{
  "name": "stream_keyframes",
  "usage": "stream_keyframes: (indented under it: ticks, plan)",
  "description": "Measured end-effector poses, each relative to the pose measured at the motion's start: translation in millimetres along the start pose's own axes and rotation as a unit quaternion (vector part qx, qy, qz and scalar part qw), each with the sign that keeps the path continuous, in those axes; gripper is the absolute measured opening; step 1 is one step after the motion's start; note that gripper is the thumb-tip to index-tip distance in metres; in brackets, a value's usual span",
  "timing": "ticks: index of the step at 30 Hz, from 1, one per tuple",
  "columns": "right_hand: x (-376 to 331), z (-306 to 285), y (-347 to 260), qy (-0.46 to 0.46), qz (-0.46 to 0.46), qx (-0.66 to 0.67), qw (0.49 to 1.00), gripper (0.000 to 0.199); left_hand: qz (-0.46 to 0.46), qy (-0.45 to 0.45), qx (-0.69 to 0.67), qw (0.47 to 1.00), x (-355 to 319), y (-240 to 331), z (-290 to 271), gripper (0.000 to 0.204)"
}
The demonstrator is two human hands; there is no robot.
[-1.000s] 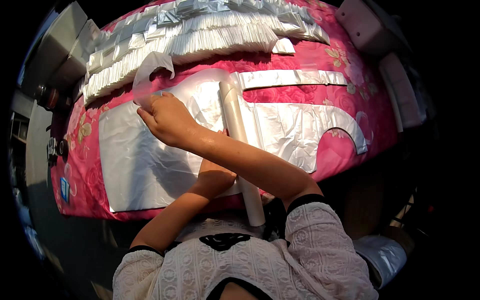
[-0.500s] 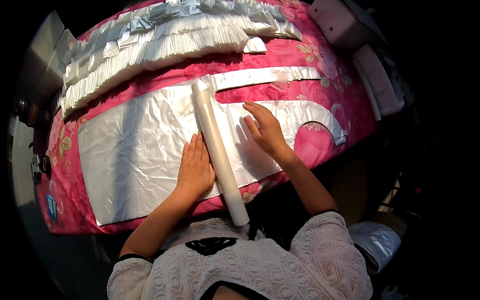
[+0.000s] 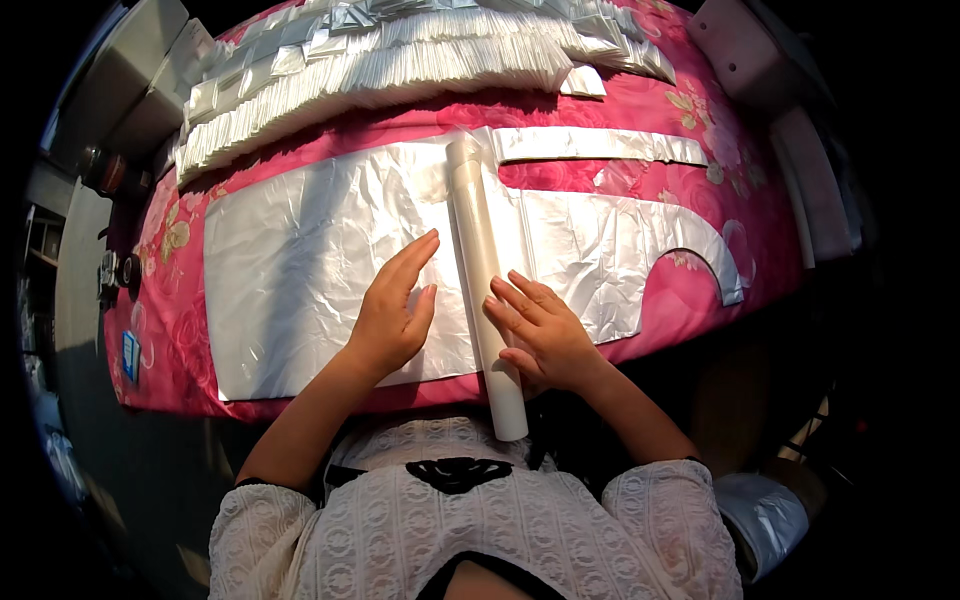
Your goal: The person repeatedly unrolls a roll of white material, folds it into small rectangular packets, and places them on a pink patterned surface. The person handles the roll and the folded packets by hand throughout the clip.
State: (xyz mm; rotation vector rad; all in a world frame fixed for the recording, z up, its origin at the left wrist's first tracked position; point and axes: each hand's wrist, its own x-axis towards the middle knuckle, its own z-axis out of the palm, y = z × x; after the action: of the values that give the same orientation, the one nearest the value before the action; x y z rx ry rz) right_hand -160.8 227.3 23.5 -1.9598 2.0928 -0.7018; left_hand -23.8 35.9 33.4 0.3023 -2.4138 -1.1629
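A thin, shiny white plastic sheet (image 3: 300, 270) with an apron-like outline, a straight strip and a curved arm at its right, lies on the table. Across its middle rests a long pale roller tube (image 3: 475, 230), pointing toward me, its near end past the table edge. My left hand (image 3: 393, 315) is just left of the tube, apart from it, palm turned inward and fingers outstretched. Fingers spread, my right hand (image 3: 543, 330) lies over the tube's right side, the fingertips seeming to touch it without wrapping round.
A pink floral cloth (image 3: 640, 375) covers the table. Rows of folded white packets (image 3: 400, 75) line its far side. Boxes stand at the far left (image 3: 135, 80) and far right (image 3: 745, 50). A small blue packet (image 3: 130, 356) lies near the left edge.
My left hand has come away from the tube's side and turned inward. My right hand has moved from over the sheet onto the tube. The whole view has shifted.
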Motion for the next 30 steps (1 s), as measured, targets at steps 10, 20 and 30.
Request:
stream_keyframes:
  ticks: [10, 20, 30]
  plan:
    - [120, 69, -123, -0.221, -0.255, 0.373, 0.864, 0.053, -0.183, 0.154, -0.159, 0.958, -85, -42, -98, 0.046]
    - [203, 83, -83, -0.116, -0.267, 0.007, 0.957, 0.051, -0.317, 0.251, -0.175, 0.898, -214, -48, -147, 0.048]
    - [292, 203, -208, -0.016, -0.175, 0.027, 0.984, 0.048, -0.411, 0.167, 0.195, 0.874, -222, -23, -136, 0.075]
